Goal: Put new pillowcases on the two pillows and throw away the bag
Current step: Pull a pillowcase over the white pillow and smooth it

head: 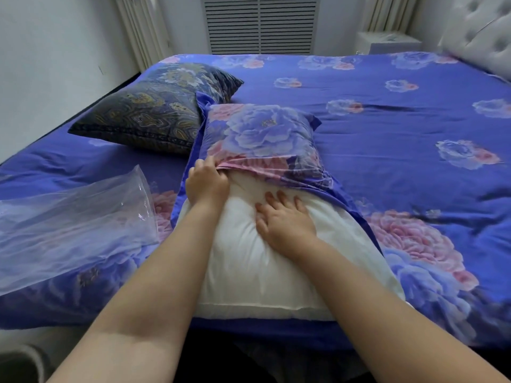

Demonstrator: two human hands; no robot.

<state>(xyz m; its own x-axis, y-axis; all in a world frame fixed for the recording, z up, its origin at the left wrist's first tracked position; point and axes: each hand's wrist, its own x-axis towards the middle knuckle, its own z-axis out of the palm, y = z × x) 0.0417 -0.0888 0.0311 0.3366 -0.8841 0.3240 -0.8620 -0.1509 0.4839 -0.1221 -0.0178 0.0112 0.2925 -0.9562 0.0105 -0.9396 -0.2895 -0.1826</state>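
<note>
Bed (387,111) — half-cased pillow (257,261) under both hands (207,183) (287,225).

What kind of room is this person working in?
Most likely a bedroom at home. A wide bed with a blue floral cover fills the view, a tufted white headboard stands at its far right, and two pillows lie on it, a white pillow and a dark patterned pillow.
</note>
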